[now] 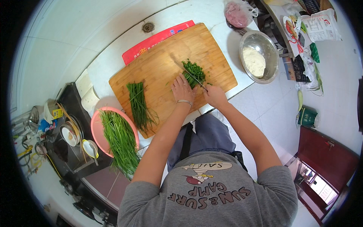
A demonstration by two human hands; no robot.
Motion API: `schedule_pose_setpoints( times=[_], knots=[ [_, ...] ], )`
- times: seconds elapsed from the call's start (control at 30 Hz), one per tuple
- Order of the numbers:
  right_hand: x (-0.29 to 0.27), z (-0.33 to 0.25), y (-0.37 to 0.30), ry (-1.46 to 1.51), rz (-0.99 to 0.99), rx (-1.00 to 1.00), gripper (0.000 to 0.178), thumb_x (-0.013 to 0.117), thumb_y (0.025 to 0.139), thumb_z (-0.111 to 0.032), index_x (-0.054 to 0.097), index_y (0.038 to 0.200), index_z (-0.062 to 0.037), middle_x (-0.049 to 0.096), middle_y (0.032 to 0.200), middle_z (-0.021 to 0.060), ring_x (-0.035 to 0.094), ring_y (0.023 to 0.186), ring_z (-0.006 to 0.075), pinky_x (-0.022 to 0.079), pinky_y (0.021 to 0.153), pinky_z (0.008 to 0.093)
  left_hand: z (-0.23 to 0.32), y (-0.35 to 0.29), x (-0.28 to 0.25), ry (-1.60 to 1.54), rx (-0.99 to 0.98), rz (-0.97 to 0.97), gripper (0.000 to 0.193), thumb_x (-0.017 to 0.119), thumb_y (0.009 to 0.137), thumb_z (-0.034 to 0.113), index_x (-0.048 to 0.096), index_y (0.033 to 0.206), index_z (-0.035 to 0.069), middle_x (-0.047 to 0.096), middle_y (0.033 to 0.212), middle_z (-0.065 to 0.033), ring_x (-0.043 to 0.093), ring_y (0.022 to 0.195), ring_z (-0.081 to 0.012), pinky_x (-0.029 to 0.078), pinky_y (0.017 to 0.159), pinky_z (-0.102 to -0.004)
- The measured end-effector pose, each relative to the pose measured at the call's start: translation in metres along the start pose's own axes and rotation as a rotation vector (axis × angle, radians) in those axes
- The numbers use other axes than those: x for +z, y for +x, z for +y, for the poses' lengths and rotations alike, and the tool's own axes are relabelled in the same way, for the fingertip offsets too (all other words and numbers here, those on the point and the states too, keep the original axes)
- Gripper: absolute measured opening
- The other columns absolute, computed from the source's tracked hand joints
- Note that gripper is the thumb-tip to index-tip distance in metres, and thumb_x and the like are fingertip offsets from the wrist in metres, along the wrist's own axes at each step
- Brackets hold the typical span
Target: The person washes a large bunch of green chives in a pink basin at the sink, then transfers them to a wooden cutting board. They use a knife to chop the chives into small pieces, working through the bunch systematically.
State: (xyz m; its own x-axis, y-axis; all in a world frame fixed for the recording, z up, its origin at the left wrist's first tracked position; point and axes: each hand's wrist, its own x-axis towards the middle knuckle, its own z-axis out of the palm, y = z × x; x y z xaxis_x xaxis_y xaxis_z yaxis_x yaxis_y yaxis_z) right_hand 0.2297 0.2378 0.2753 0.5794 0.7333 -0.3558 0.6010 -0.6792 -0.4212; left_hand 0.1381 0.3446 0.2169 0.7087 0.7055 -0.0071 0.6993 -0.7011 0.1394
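Observation:
My right hand is closed round the handle of a kitchen knife, whose blade slants up and to the left over the wooden cutting board. Beside the blade, my left hand presses down on a bunch of chives, its fingers close to the knife. Finely chopped green chives are heaped at the blade's far side. On the board's left part lies a separate bundle of uncut chives. How much of the bunch sits under my left hand is hidden.
Left of the board, a pink basin holds long chives that hang over its near rim. A metal bowl with pale dough stands at the counter's right end, near a bag of pink meat. A stove with pots is farther left.

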Motion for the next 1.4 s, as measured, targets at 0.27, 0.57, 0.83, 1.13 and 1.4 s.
schedule_pose_setpoints(
  times=[0.27, 0.57, 0.83, 1.13, 1.4],
  knots=[
    [0.008, -0.004, 0.009, -0.031, -0.032, 0.057, 0.025, 0.048, 0.084, -0.022, 0.055, 0.084, 0.0022, 0.062, 0.081, 0.0269, 0.06, 0.079, 0.0442, 0.048, 0.072, 0.0518, 0.0, 0.002, 0.015, 0.109, 0.021, -0.07, 0.08, 0.051, 0.081, 0.057, 0.039, 0.128, -0.006, 0.047, 0.113, -0.0128, 0.043, 0.106, -0.0265, 0.034, 0.089, -0.0371],
    [0.003, -0.012, 0.03, -0.05, -0.188, 0.104, 0.02, 0.048, 0.08, -0.013, 0.058, 0.09, 0.0021, 0.062, 0.087, 0.0283, 0.061, 0.085, 0.0448, 0.048, 0.077, 0.051, -0.006, 0.006, 0.03, 0.069, 0.11, -0.113, 0.064, 0.055, 0.08, 0.046, 0.05, 0.12, -0.004, 0.049, 0.109, -0.0137, 0.044, 0.102, -0.0271, 0.035, 0.087, -0.0377],
    [0.029, -0.014, 0.062, -0.009, -0.16, 0.067, 0.018, 0.05, 0.08, -0.01, 0.055, 0.093, 0.0011, 0.062, 0.085, 0.0271, 0.06, 0.084, 0.0445, 0.05, 0.073, 0.0499, -0.006, 0.007, 0.032, -0.011, 0.129, -0.125, 0.055, 0.055, 0.08, 0.039, 0.052, 0.115, -0.004, 0.051, 0.11, -0.0165, 0.046, 0.099, -0.0279, 0.037, 0.086, -0.0368],
    [0.005, -0.013, 0.054, 0.265, 0.145, -0.044, 0.022, 0.053, 0.084, -0.019, 0.055, 0.085, 0.003, 0.059, 0.075, 0.0271, 0.058, 0.072, 0.0447, 0.047, 0.064, 0.0493, -0.008, 0.007, 0.028, 0.086, 0.157, -0.087, 0.073, 0.052, 0.082, 0.05, 0.041, 0.126, -0.008, 0.048, 0.111, -0.0147, 0.046, 0.1, -0.0265, 0.036, 0.087, -0.0379],
    [-0.009, -0.002, 0.017, 0.137, 0.11, 0.011, 0.022, 0.055, 0.082, -0.019, 0.057, 0.084, 0.0029, 0.06, 0.075, 0.0281, 0.058, 0.075, 0.045, 0.047, 0.068, 0.0508, -0.001, 0.004, -0.008, 0.011, -0.027, -0.155, 0.098, 0.053, 0.078, 0.06, 0.022, 0.137, -0.012, 0.043, 0.119, -0.0157, 0.042, 0.105, -0.0261, 0.033, 0.094, -0.0366]
  ],
)
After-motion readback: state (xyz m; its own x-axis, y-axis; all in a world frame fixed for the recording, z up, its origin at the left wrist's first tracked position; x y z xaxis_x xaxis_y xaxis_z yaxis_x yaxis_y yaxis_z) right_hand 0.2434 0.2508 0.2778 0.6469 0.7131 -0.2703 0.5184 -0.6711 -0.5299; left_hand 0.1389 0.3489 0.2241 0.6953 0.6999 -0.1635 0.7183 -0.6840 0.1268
